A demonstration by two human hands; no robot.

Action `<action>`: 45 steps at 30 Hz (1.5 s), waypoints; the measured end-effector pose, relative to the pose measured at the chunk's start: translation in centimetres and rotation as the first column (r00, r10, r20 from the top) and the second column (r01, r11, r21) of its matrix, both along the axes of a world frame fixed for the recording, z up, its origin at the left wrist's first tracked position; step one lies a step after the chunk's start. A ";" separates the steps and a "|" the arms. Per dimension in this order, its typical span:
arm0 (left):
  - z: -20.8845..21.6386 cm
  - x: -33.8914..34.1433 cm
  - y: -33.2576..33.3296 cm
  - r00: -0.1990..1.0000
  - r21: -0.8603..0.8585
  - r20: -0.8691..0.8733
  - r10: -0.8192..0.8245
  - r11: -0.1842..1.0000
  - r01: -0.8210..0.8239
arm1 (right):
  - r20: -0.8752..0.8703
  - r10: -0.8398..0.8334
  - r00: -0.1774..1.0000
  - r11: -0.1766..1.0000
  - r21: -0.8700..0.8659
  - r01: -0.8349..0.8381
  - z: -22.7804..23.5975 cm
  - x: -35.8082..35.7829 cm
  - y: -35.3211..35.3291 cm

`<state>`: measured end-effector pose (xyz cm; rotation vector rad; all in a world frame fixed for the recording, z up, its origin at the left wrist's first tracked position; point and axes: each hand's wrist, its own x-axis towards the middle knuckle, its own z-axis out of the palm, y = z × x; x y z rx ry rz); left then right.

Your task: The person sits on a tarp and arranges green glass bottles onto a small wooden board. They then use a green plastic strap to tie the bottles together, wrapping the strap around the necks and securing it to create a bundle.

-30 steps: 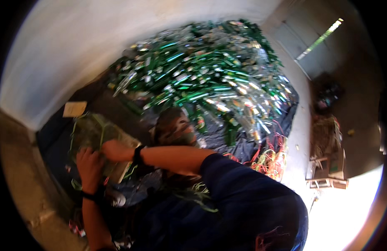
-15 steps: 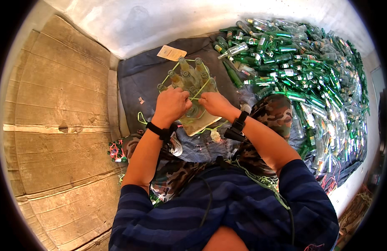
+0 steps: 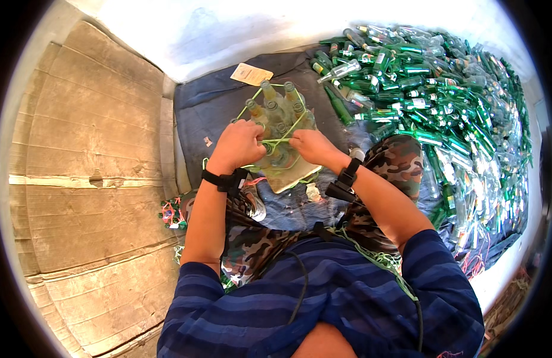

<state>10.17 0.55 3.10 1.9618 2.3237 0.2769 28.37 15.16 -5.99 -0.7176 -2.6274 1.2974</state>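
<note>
Cardboard, brown and flattened, covers the floor at nine o'clock (image 3: 79, 179), and a small tangle of coloured string scraps (image 3: 171, 213) lies at its edge near the person's left elbow. Next comes a dark blue cloth (image 3: 198, 113) spread under the work, with a pale paper tag (image 3: 251, 74) lying on it at twelve o'clock.

The left hand (image 3: 239, 145) is curled into a fist, fingers closed on the yellow-green cord (image 3: 274, 142) that runs round the cluster of clear glass bottles (image 3: 279, 119). That bundle stands just above centre, at about twelve o'clock from the knees, necks up and pressed together. The right hand (image 3: 308, 146) sits touching the bundle's near side, fingers pinched narrow on the same cord; the exact grip is hidden behind the knuckles. Both wrists wear black bands.

From where I stand the risk looks plain. The cord crosses only the upper parts of the bottles, so a hard pull from either hand could slide it up over the necks and let the bundle splay open. Glass knocking on glass could chip or crack, close to bare fingers. At two to three o'clock the big heap of green bottles (image 3: 443, 101) lies near the right elbow, and a wide swing could set it rolling.
</note>
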 end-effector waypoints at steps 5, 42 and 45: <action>0.2 -1.0 -0.7 0.995 0.045 0.097 0.033 0.998 -0.037 | -0.025 0.016 1.000 0.997 -0.071 -0.018 -0.1 -0.2 -0.6; -2.2 -4.2 2.1 0.916 0.084 0.360 0.179 0.971 -0.223 | -0.069 0.083 0.994 0.993 -0.078 -0.088 0.1 -0.5 -2.2; -2.2 -4.2 2.1 0.899 0.071 0.394 0.188 0.970 -0.234 | -0.066 0.079 0.995 0.993 -0.082 -0.084 0.1 -0.6 -2.3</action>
